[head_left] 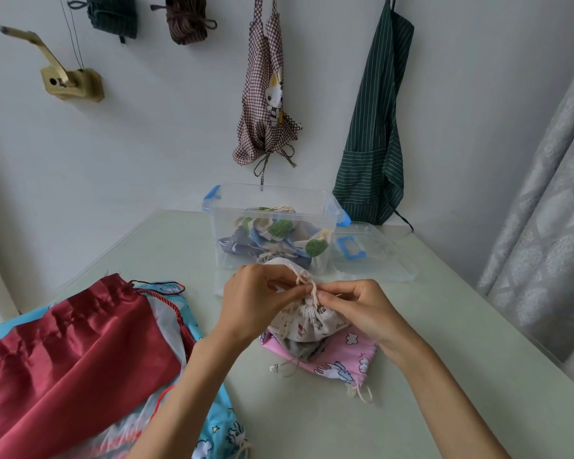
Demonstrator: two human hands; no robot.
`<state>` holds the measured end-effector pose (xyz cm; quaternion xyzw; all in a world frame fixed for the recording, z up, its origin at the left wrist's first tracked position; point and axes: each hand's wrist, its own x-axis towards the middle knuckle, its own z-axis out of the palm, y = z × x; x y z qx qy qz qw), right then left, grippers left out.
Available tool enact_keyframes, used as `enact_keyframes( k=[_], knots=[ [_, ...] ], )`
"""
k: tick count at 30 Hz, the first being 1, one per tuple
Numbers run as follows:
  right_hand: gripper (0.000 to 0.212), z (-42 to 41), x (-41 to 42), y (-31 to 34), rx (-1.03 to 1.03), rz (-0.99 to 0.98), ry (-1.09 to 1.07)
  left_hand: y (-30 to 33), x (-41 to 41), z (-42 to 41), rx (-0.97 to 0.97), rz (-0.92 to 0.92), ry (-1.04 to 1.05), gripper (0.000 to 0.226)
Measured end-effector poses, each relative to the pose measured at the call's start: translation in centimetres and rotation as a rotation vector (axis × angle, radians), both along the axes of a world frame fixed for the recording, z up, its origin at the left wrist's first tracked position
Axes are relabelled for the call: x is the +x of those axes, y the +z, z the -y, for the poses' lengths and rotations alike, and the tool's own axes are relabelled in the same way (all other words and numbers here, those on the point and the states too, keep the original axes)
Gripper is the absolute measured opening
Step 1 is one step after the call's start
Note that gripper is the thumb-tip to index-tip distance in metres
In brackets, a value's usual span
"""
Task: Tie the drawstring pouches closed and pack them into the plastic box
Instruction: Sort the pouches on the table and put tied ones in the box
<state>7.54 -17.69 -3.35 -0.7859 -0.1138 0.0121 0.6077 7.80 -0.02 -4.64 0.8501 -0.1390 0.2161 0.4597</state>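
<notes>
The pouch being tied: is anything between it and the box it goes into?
Nothing visible. The pouch, held by the left hand and right hand, sits just in front of the open box; the lid lies beside it, off to the right.

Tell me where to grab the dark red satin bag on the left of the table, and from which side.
Grip the dark red satin bag at its gathered neck, coming down from above with the left hand. The fabric is bunched into a thick ridge there along the far edge, near the red cord. The smooth, flat body would probably slip. It lies on other bags, so lift straight up.
</notes>
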Motion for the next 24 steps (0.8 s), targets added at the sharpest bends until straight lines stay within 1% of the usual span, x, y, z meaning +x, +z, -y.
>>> enact_keyframes(
  k=[2, 4, 5, 6, 7, 8, 10, 11, 12, 13, 15, 17, 19, 21, 24],
  knots=[
    [0.016, 0.1, -0.1, 0.3, -0.128, 0.167, -0.096, 0.0, 0.2, -0.1, -0.083, -0.121, -0.144, 0.020],
    [0.010, -0.1, -0.5, 0.6, -0.398, 0.410, -0.274, 0.2, 0.2, 0.0, -0.204, -0.208, -0.261, 0.024],
    [0.011, -0.4, -0.7, 0.5, -0.502, 0.498, -0.327, 0.3, 0.2, 0.1, -0.253, -0.232, -0.300, 0.021],
    [0.015, -0.6, -0.7, 0.2, -0.541, 0.516, -0.329, 0.5, 0.1, 0.3, -0.291, -0.250, -0.327, 0.016],
    [0.019, -0.8, -0.6, 0.1, -0.482, 0.442, -0.284, 0.7, 0.1, 0.4, -0.326, -0.264, -0.347, 0.011],
    [0.022, -0.9, -0.4, 0.1, -0.316, 0.287, -0.209, 0.9, 0.0, 0.4, -0.357, -0.277, -0.360, 0.007],
    [0.018, -0.7, 0.0, 0.2, 0.093, -0.071, 0.007, 1.1, 0.0, 0.3, -0.394, -0.300, -0.349, 0.008],
    [0.018, -0.5, 0.1, 0.3, 0.281, -0.208, 0.119, 1.2, 0.0, 0.2, -0.404, -0.308, -0.332, 0.008],
    [0.017, -0.4, 0.1, 0.4, 0.409, -0.288, 0.197, 1.2, -0.1, 0.2, -0.412, -0.316, -0.319, 0.008],
    [0.020, -0.2, 0.2, 0.3, 0.470, -0.318, 0.245, 1.3, -0.1, 0.2, -0.425, -0.319, -0.313, 0.007],
    [0.030, -0.2, 0.2, -0.1, 0.477, -0.301, 0.257, 1.3, -0.3, 0.3, -0.443, -0.320, -0.308, 0.007],
    [0.043, -0.2, 0.6, -0.4, 0.432, -0.255, 0.196, 1.3, -0.4, 0.5, -0.428, -0.317, -0.287, 0.012],
    [0.049, -0.4, 0.7, -0.5, 0.393, -0.222, 0.148, 1.3, -0.5, 0.7, -0.412, -0.327, -0.271, 0.019],
    [0.043, -0.5, 0.8, -0.7, 0.377, -0.199, 0.113, 1.3, -0.6, 0.9, -0.411, -0.313, -0.260, 0.021],
    [0.032, -0.5, 0.5, -0.5, 0.301, -0.140, 0.136, 1.2, -0.6, 1.1, -0.426, -0.221, -0.235, 0.020]
  ],
)
